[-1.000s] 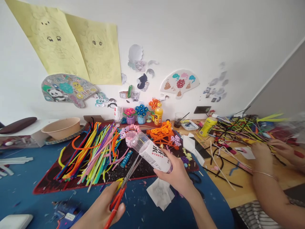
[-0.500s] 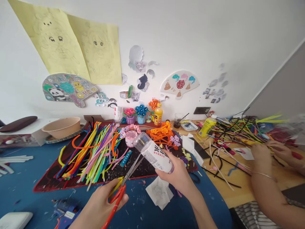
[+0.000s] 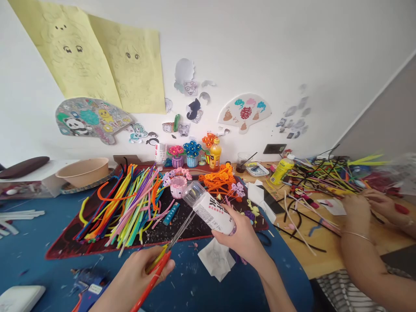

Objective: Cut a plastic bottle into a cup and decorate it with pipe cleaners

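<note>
Scissors (image 3: 165, 260) (red and yellow handles) sit in the left hand (image 3: 141, 269), fingers wrapped around the grips. Blades are nearly together, pointing up and forward. Tips are at the plastic bottle (image 3: 212, 212), by the near edge of its label; can't tell whether they pierce it. Right hand (image 3: 242, 234) grips the bottle's near end, thumb toward the scissors, other fingers mostly hidden. Bottle is tilted, clear end up and to the left, held above the dark mat (image 3: 152, 238) with the red edge.

On the mat: big fan of multicolored pipe cleaners (image 3: 136, 208) at left, pink pot (image 3: 178, 189) with a ring of flowers just beyond the bottle's clear end, orange pipe-cleaner pile (image 3: 216, 185) behind the bottle, small teal packet (image 3: 171, 214) left of the blades. White paper (image 3: 216, 260) lies on the blue tabletop (image 3: 185, 286) below the right hand; blue glue gun (image 3: 93, 295) at lower left.

Co-worker at right, bare forearm with a bracelet (image 3: 355, 235), both hands (image 3: 357, 204) at the wooden table (image 3: 305, 262) near loose pipe cleaners; their grip isn't clear.
</note>
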`<action>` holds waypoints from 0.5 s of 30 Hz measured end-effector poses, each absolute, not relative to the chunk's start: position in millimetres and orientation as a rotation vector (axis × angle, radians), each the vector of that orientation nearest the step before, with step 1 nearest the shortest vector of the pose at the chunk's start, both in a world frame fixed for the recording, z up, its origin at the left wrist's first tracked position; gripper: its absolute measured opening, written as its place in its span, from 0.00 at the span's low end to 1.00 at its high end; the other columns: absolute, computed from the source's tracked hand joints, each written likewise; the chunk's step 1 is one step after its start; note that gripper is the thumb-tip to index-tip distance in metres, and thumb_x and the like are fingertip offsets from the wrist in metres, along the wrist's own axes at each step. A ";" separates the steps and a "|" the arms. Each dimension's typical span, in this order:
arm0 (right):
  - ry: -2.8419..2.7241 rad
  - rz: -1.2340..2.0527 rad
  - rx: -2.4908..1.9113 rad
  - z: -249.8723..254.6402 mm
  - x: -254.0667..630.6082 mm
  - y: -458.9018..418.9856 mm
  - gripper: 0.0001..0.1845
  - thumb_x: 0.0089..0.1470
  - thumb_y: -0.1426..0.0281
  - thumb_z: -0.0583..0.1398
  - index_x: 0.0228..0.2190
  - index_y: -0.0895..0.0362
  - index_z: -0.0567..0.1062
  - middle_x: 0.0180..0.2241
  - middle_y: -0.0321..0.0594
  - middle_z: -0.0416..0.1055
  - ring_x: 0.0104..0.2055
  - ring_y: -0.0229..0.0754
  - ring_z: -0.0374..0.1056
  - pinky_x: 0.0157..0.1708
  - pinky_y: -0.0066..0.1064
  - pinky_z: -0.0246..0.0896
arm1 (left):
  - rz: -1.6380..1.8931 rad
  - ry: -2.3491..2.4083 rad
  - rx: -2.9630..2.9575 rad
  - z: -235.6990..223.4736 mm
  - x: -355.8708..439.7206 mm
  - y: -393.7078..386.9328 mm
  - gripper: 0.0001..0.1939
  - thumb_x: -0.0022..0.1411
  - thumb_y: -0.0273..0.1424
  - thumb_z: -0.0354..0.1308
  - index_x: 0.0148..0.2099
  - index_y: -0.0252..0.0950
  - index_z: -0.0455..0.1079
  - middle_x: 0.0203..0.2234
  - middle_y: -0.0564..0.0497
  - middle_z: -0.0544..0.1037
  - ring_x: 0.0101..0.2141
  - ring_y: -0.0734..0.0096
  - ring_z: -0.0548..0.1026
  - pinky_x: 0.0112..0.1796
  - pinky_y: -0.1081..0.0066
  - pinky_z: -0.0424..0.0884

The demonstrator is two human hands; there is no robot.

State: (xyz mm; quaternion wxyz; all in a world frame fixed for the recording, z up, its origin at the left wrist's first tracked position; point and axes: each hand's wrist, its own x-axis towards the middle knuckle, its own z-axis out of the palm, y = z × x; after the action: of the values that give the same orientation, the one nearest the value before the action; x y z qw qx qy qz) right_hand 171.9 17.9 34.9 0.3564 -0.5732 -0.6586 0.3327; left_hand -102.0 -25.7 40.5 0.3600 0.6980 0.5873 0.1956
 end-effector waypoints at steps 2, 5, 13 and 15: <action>-1.693 0.873 -1.466 34.7 173.2 18.1 0.38 0.45 0.64 0.66 0.57 0.62 0.68 0.46 0.49 0.76 0.43 0.51 0.73 0.39 0.38 0.71 | 0.443 1.472 1.775 44.1 -100.9 -25.2 0.24 0.61 0.53 0.49 0.28 0.37 0.66 0.19 0.54 0.72 0.23 0.71 0.70 0.26 0.76 0.64; -1.681 0.904 -1.424 33.9 176.0 18.8 0.37 0.44 0.64 0.67 0.56 0.61 0.69 0.46 0.48 0.77 0.42 0.51 0.74 0.38 0.37 0.72 | 0.363 1.467 1.774 51.8 -98.5 -24.7 0.23 0.62 0.52 0.47 0.27 0.38 0.63 0.19 0.54 0.72 0.24 0.70 0.71 0.26 0.75 0.63; -1.685 0.950 -1.412 33.6 178.9 18.8 0.37 0.44 0.65 0.67 0.56 0.62 0.68 0.48 0.51 0.76 0.45 0.52 0.74 0.39 0.36 0.72 | 0.318 1.486 1.722 61.3 -93.6 -25.8 0.23 0.60 0.52 0.51 0.24 0.39 0.58 0.16 0.57 0.65 0.21 0.71 0.69 0.25 0.75 0.60; -1.702 0.949 -1.417 34.8 178.4 17.7 0.37 0.45 0.66 0.66 0.56 0.63 0.68 0.47 0.51 0.77 0.44 0.51 0.74 0.39 0.36 0.72 | 0.307 1.480 1.719 61.0 -93.9 -25.4 0.23 0.60 0.52 0.51 0.23 0.39 0.57 0.16 0.58 0.64 0.21 0.71 0.68 0.24 0.75 0.59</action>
State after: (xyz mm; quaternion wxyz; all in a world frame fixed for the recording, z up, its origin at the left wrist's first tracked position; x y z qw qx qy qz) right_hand 178.4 17.7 34.8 0.3582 -0.5491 -0.6596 0.3677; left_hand -93.9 -25.4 61.0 0.4136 0.6836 0.5888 0.1221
